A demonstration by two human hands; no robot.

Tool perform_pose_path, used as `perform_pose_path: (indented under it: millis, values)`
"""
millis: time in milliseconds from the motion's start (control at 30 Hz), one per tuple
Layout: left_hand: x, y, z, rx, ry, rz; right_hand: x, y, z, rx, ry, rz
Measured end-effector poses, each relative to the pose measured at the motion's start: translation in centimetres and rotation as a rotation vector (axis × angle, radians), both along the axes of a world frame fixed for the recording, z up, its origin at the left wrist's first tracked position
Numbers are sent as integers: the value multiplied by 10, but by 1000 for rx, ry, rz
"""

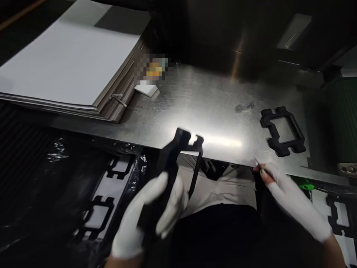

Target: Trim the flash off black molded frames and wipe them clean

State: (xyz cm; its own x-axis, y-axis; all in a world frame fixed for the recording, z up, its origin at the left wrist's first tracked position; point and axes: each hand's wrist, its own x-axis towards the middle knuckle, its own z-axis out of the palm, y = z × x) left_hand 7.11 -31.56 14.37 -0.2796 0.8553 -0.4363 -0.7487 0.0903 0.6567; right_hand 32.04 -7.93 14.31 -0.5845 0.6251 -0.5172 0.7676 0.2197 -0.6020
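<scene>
My left hand [152, 208], in a white glove, is closed round a black notched frame [170, 156] and holds it up, tilted, in front of my lap. Blur softens the frame's lower part. In a pinch of bare fingertips, my gloved right hand [287, 201] holds a thin dark tool with a pointed tip [264, 170], perhaps tweezers or a small blade; its kind is unclear. The tip is close to the metal table's front edge. A similar black frame [284, 131] lies flat on the metal table [200, 108], beyond my right hand.
A tied stack of white-topped boards [69, 56] stands at the back left, with a small white block [147, 88] beside it. More black frames lie on white sheets at the lower left [102, 214] and lower right [341, 214]. A green-tipped item [307, 187] is near my right wrist.
</scene>
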Motion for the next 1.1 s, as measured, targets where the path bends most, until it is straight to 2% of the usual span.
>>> perform_pose_path:
  millis: [67,133,233,300,400,500,700,867,1100]
  values:
    - [-20,49,4,73,50,-52,-39,16,0,189,5,30]
    - [-34,90,0,67,87,-82,-77,23,-8,346,-2,136]
    - [-41,123,-8,1,117,-124,-114,16,-21,499,-51,429]
    - [-39,127,-12,-42,129,-143,-124,3,-27,555,-94,591]
    - [-34,123,-12,-94,155,-167,-125,-14,-31,575,-106,683]
    - [-32,122,-9,-132,186,-196,-126,-12,-32,577,-127,667]
    - [-32,123,-6,-188,203,-190,-133,13,-29,603,-187,643]
    - [-31,121,-7,-198,216,-191,-133,10,-24,515,-146,746]
    - [-29,120,-6,-197,249,-189,-137,12,-15,497,-181,699]
